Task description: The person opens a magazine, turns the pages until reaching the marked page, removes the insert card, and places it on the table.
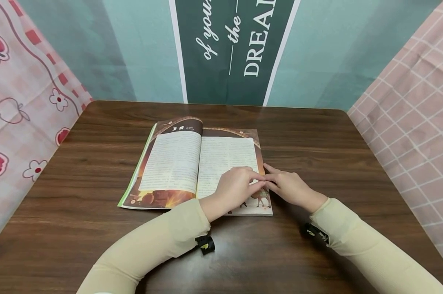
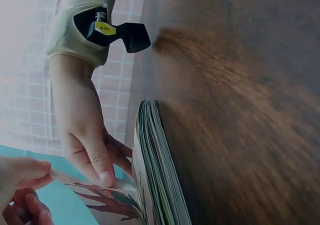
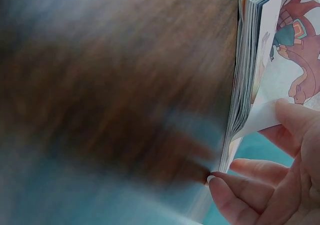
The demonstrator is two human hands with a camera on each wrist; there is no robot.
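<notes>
An open magazine (image 1: pixel 170 163) with printed text and coloured borders lies on the wooden table. My left hand (image 1: pixel 236 185) reaches across its right-hand page. In the left wrist view, the thumb and fingers of my left hand (image 2: pixel 22 185) pinch the edge of a raised magazine page (image 2: pixel 112 205). My right hand (image 1: pixel 291 188) is at the magazine's right edge, fingertips close to the left ones. The thumb of my right hand (image 3: pixel 280 170) lies on the illustrated page (image 3: pixel 305 50), with the index finger beneath; other fingertips touch the page stack (image 3: pixel 245 75).
The dark wooden table (image 1: pixel 317 151) extends around the magazine. Behind it hangs a teal cloth (image 1: pixel 148 49) with a lettered green band. A pink checked cloth (image 1: pixel 419 102) borders the right side, and a fruit-patterned cloth (image 1: pixel 27 110) the left.
</notes>
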